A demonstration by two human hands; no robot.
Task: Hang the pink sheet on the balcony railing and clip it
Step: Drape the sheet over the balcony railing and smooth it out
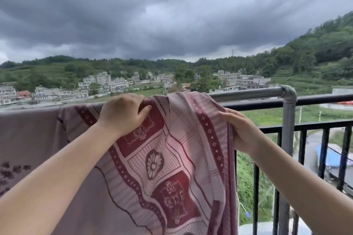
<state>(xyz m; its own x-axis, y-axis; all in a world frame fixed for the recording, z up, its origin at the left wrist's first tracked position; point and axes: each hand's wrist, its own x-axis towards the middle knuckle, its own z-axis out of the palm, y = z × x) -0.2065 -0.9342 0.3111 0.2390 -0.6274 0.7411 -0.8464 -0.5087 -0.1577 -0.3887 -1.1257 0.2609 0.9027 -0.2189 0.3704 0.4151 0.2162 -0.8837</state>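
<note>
Pink sheet [172, 158] with dark red borders and a flower medallion hangs over the grey pipe rail [248, 93] of the balcony railing [324, 122], bunched at the top and falling toward me in folds. My left hand [122, 114] sits on the rail over the cloth, fingers curled down across the top and thumb pressed against the front, so the fabric is pinched there. My right hand [242, 131] grips the sheet's right edge just below the rail, fingers closed around the gathered hem. To the left, touching my sheet, a mauve cloth [28, 135] with a dark floral print is already draped over the same rail. Right of my hands the pipe bends down at an elbow joint [289, 93] into a post, with black bars behind it. Beyond lie village buildings [103, 82], green hills and heavy grey cloud.
</note>
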